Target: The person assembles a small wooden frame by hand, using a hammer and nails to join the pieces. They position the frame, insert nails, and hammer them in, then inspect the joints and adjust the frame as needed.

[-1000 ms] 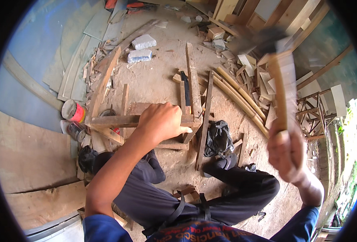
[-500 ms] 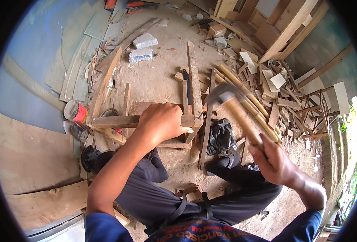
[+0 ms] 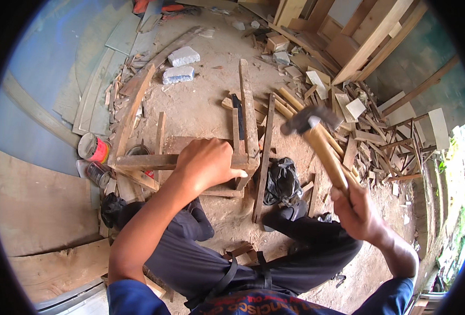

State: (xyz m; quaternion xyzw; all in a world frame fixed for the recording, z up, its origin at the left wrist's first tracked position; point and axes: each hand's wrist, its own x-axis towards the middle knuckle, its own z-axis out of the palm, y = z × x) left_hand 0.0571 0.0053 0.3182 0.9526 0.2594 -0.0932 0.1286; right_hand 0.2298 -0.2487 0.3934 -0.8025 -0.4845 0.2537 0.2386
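Note:
A rough wooden frame (image 3: 148, 161) with upright legs, like an upturned stool or small table, stands before my knees. My left hand (image 3: 205, 164) is closed over its near rail, close to the right corner, with the thumb pointing right. What looks like a nail (image 3: 254, 154) sticks out at that corner. On the right, my right hand (image 3: 356, 211) grips a hammer (image 3: 327, 155) by the lower part of its wooden handle. The dark hammer head is raised, apart from the frame and to the right of its corner.
A black plastic bag (image 3: 282, 181) and a loose wooden strip (image 3: 264, 157) lie right of the frame. Scrap wood (image 3: 372, 134) is heaped at the right. Two pale blocks (image 3: 179, 74) lie farther off. A red-labelled can (image 3: 94, 147) stands at the left, by a plywood sheet (image 3: 43, 199).
The hammer head has swung a little to the right, away from the frame's corner, and is less blurred. My left hand keeps its hold on the rail. The whole view has shifted slightly.

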